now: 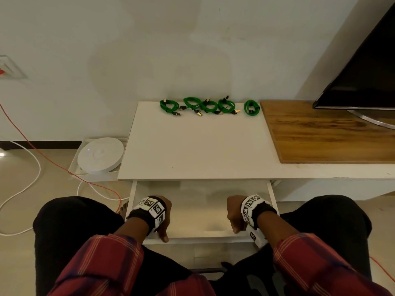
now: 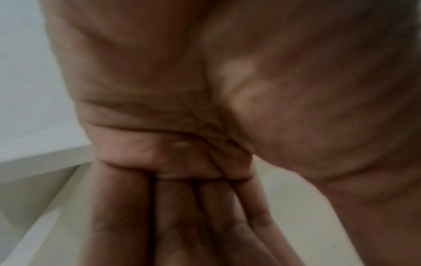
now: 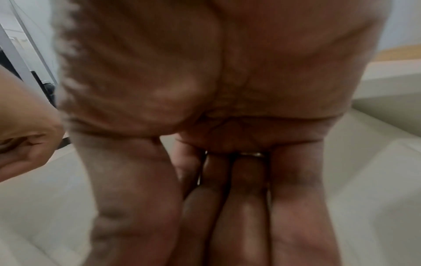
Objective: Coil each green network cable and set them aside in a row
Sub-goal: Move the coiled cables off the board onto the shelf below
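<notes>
Five braided green cable coils sit in a row along the back of your smooth white tabletop. Your left hand and right hand curl over the open drawer's front edge, thumbs on top.

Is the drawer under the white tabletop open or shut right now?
Open: the drawer juts out below the tabletop, its pale floor exposed.
</notes>
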